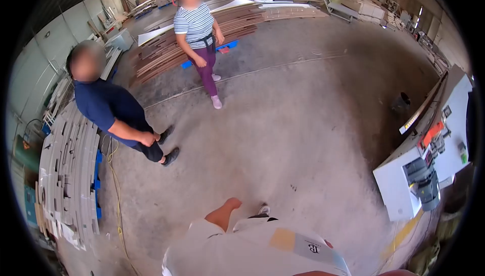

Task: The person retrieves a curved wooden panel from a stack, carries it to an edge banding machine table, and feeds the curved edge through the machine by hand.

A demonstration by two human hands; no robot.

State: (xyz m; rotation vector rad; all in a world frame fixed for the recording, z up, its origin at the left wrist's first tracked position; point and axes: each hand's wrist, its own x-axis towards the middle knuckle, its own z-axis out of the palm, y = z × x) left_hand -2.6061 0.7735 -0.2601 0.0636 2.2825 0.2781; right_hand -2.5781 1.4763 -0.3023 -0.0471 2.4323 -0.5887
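Note:
My left hand (233,203) hangs low in front of my body, over the concrete floor (283,139). It is small and turned so that its fingers cannot be made out, and no object shows in it. The front of my white shirt (227,251), with a yellow and grey print, fills the bottom of the view, and one of my shoes (264,209) shows just beyond it. Strips of skin show at the bottom edge, but my right hand is not visible.
A person in a dark blue shirt (108,104) stands at left; another in a striped shirt (194,26) stands farther back. Stacked boards (68,170) lie at left, with a yellow cable (117,190) beside them. A white machine with motors (399,187) is at right, near a dark bucket (401,103).

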